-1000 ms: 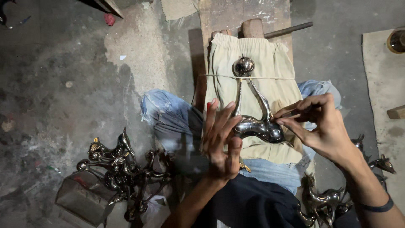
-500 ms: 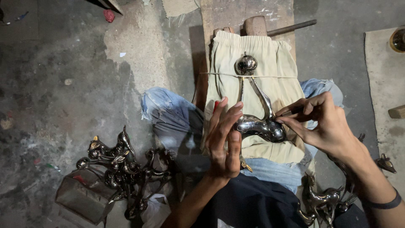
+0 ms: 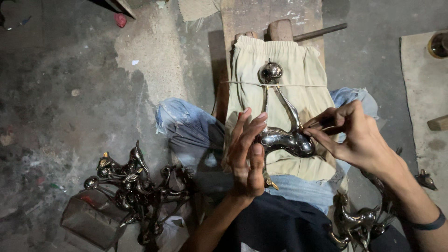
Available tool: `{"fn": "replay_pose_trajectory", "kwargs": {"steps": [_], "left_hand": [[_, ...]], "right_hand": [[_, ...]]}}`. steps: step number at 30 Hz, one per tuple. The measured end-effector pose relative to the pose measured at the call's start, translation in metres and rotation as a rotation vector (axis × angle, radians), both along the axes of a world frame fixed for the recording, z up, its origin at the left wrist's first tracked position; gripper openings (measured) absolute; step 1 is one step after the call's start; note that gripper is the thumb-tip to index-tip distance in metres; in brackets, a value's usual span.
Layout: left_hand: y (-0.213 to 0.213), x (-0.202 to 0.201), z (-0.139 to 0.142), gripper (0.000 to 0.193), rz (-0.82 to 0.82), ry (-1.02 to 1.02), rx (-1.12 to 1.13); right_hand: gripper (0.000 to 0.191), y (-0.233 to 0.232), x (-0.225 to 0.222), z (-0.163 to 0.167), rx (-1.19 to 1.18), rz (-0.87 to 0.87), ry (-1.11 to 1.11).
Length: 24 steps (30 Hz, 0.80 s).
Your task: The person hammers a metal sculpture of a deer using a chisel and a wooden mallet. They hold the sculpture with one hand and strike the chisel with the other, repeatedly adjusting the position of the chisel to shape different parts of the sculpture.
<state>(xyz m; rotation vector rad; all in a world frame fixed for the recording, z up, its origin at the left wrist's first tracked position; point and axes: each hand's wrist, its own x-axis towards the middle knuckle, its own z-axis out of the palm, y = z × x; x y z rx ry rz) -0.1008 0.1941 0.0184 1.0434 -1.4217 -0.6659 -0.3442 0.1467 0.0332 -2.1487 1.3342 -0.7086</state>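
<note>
Between the two hands, a polished metal deer figurine [image 3: 284, 140] is lying on a beige cloth [image 3: 280, 98] that is covering a wooden block on the person's lap. The left hand [image 3: 247, 154] is pressing flat against the figurine's near side, its fingers [image 3: 252, 126] stretched out and released rather than curled around anything. The right hand [image 3: 354, 135] is meeting the figurine's body from the other side, its fingers [image 3: 326, 130] pinching a thin tool whose tip is touching the metal. Beyond the fingers, the figurine's long legs are reaching up to a shiny round ball [image 3: 270, 72], and a taut string [image 3: 242, 84] is crossing the cloth just below that ball. Left of the left hand, well apart on the floor, a heap of similar dark metal figurines [image 3: 130, 182] is resting. Near the right wrist, more figurines [image 3: 359, 219] are lying beside the person's knee.
</note>
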Motion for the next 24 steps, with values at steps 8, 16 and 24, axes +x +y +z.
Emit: {"fn": "replay_pose_trajectory", "kwargs": {"steps": [8, 16, 24], "left_hand": [[0.0, -0.001, -0.003, 0.039, -0.006, 0.044, -0.008], [-0.001, -0.002, -0.002, 0.039, -0.025, 0.042, 0.01], [0.0, -0.003, 0.002, 0.037, -0.001, 0.018, 0.025]], "right_hand": [[0.055, 0.003, 0.003, 0.009, 0.057, -0.058, -0.01], [0.056, 0.006, 0.008, 0.011, 0.112, -0.146, 0.024], [0.054, 0.013, 0.014, 0.02, 0.181, -0.23, -0.067]]}}
